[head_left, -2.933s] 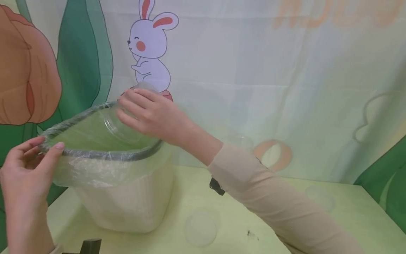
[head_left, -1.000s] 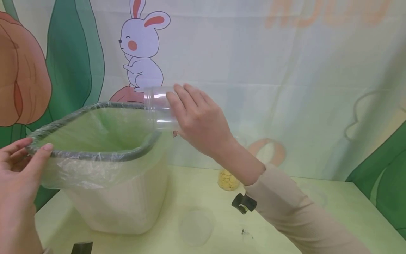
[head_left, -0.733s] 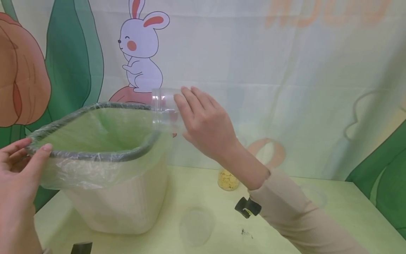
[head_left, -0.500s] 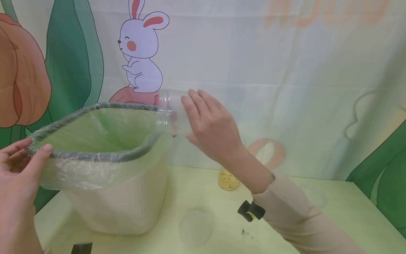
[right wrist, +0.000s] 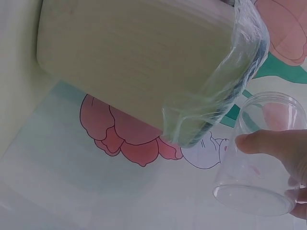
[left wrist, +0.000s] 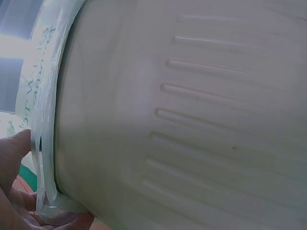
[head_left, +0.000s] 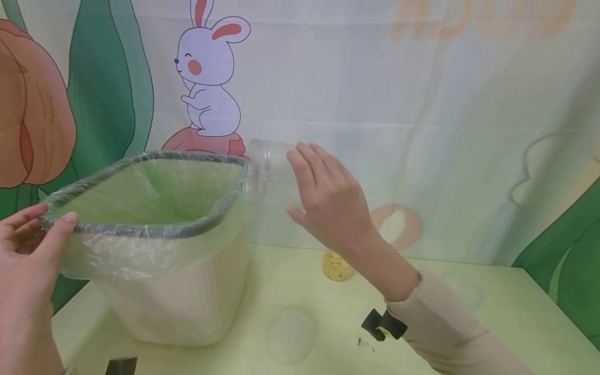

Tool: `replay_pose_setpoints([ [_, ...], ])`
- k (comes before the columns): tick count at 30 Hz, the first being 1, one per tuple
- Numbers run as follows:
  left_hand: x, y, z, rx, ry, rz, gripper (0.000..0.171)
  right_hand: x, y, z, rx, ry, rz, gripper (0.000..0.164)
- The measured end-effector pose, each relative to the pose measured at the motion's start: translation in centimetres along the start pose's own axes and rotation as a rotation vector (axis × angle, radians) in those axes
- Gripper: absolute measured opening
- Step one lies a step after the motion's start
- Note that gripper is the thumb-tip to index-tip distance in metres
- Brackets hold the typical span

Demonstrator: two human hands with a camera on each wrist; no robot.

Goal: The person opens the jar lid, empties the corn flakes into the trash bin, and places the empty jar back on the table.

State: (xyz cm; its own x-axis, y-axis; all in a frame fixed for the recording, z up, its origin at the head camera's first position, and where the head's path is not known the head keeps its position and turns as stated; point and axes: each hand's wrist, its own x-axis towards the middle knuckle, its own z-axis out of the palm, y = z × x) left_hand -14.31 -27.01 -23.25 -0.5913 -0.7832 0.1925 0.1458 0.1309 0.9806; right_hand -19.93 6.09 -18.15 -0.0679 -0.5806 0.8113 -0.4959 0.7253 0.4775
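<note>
A pale trash bin [head_left: 183, 307] stands at the left of the table, its dark rim [head_left: 183, 230] wrapped in a clear plastic liner [head_left: 126, 255]. My left hand [head_left: 28, 265] pinches the near left corner of that rim, thumb inside and fingers outside. In the left wrist view the bin's ribbed wall [left wrist: 201, 96] fills most of the picture. Beside the bin's right rim, my right hand [head_left: 334, 200] grips a clear plastic jar [head_left: 276, 166] lying on its side in the air, mouth towards the bin. The right wrist view shows nothing inside this jar [right wrist: 249, 177].
Behind my right wrist stands a clear jar of yellow flakes [head_left: 337, 266]. A translucent round lid [head_left: 290, 336] lies in front on the table, another clear disc [head_left: 464, 289] at the right. Small dark marks [head_left: 364, 344] show nearby. A printed cloth [head_left: 422, 130] hangs behind.
My right hand has drawn the jar from over the bin's opening out to the right, past the rim. The flake jar has come into view. My left hand keeps its grip.
</note>
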Motion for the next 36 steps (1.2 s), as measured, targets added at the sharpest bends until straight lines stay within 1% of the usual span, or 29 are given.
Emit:
replay_pose_setpoints([
  [4, 0.0, 0.1, 0.0, 0.032, 0.011, 0.003, 0.033, -0.5, -0.2, -0.1, 0.03, -0.009, 0.009, 0.074],
  [6, -0.1, 0.1, 0.0, 0.064, 0.0, -0.001, 0.035, -0.9, -0.3, -0.2, 0.037, -0.009, 0.011, 0.074],
  [7, -0.1, 0.1, 0.0, 0.065, -0.004, -0.004, 0.036, -1.0, -0.4, -0.2, 0.041, -0.006, 0.013, 0.073],
  [11, 0.0, 0.0, 0.0, 0.041, -0.02, -0.001, 0.038, -1.6, -0.5, -0.3, 0.07, 0.011, 0.028, 0.071],
  [12, 0.1, 0.0, 0.1, 0.037, -0.017, 0.007, 0.039, -1.8, -0.5, -0.3, 0.083, 0.017, 0.034, 0.071],
  [14, 0.2, 0.0, 0.1, 0.017, -0.018, 0.001, 0.041, -2.0, -0.6, -0.4, 0.11, 0.035, 0.047, 0.07],
  [18, 0.1, 0.2, 0.2, 0.04, -0.026, -0.007, 0.045, -2.6, -0.9, -0.4, 0.139, 0.067, 0.066, 0.067],
  [25, -0.1, 0.4, 0.1, 0.054, -0.026, -0.023, 0.046, -3.6, -1.4, -0.3, 0.176, 0.099, 0.088, 0.07],
  [30, -0.1, 0.4, 0.0, 0.03, -0.027, -0.026, 0.044, -4.4, -1.9, -0.1, 0.21, 0.118, 0.103, 0.071],
  [36, -0.2, 0.3, -0.2, 0.022, -0.03, -0.045, 0.045, -5.4, -2.4, 0.3, 0.224, 0.111, 0.133, 0.071],
])
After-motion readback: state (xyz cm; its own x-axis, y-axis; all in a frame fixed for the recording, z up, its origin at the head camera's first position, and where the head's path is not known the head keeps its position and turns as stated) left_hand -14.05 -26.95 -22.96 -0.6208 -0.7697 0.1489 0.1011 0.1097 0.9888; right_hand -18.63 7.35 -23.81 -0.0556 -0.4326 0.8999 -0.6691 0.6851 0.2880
